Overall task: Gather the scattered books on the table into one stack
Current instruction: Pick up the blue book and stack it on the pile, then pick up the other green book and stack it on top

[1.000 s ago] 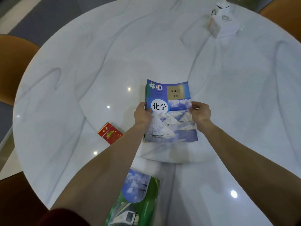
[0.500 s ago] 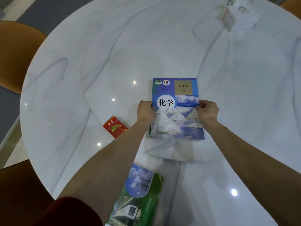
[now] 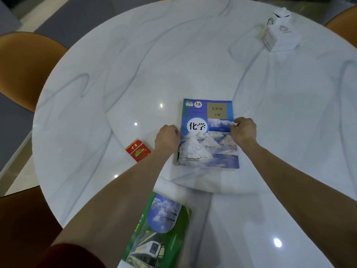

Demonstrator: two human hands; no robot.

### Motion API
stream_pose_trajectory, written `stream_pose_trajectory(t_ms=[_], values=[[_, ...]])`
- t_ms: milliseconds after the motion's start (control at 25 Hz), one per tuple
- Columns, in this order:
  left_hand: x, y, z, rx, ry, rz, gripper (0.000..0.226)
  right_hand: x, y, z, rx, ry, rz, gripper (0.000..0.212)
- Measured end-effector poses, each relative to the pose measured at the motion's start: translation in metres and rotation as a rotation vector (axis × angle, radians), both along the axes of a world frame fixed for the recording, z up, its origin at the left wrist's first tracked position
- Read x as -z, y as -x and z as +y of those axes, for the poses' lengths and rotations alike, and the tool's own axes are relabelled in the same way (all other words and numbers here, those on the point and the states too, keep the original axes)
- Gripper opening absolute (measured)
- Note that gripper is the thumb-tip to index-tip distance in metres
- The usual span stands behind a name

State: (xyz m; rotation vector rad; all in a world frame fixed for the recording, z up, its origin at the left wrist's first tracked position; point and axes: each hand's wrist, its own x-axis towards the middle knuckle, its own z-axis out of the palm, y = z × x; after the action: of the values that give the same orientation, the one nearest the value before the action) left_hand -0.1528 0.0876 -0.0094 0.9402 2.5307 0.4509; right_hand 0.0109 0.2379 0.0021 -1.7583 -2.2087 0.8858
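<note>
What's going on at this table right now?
A person is tidying books on a round white marble table. Both hands sit at the sides of a blue chemistry textbook, the left hand on its left edge and the right hand on its right edge; a green edge peeking out underneath suggests it tops a small stack. A green book with a train on its cover lies apart, nearer the person, not yet gathered. A red cigarette pack and a white tissue box also sit on the table.
</note>
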Motion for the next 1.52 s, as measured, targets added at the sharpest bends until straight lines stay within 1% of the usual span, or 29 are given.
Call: stream_pose_trajectory(t_ms=[120,200,360,480,720,880,1000,1160,1320,1440,1520], values=[[-0.013,0.002,-0.015,0.038,0.031,0.064,0.03,-0.015,0.006,-0.011,-0.161,-0.094,-0.021,0.031],[-0.023,-0.003,-0.037,0.074,0.058,0.146,0.029,-0.027,0.008,-0.031,-0.314,-0.16,-0.06,0.028],[-0.031,-0.015,-0.073,0.162,0.139,0.347,0.027,-0.041,0.017,-0.067,-0.592,-0.304,-0.282,0.028],[-0.036,-0.02,-0.106,0.125,0.182,0.388,0.025,-0.053,0.029,-0.1,-0.764,-0.399,-0.366,0.03],[-0.042,-0.039,-0.179,-0.013,0.287,0.368,0.026,-0.045,0.042,-0.167,-0.999,-0.462,-0.31,0.031],[-0.032,-0.055,-0.225,-0.108,0.341,0.322,0.027,-0.031,0.05,-0.201,-1.143,-0.443,-0.292,0.033],[-0.019,-0.068,-0.253,-0.186,0.388,0.259,0.029,-0.014,0.051,-0.224,-1.245,-0.42,-0.339,0.034],[0.0,-0.086,-0.28,-0.306,0.373,0.167,0.031,0.016,0.05,-0.248,-1.339,-0.367,-0.415,0.032],[0.02,-0.105,-0.297,-0.481,0.277,0.077,0.029,0.036,0.045,-0.256,-1.372,-0.344,-0.474,0.033],[0.032,-0.117,-0.304,-0.557,0.259,0.06,0.029,0.044,0.041,-0.255,-1.321,-0.314,-0.438,0.041],[0.036,-0.124,-0.304,-0.59,0.223,0.042,0.034,0.048,0.039,-0.256,-1.268,-0.276,-0.397,0.047]])
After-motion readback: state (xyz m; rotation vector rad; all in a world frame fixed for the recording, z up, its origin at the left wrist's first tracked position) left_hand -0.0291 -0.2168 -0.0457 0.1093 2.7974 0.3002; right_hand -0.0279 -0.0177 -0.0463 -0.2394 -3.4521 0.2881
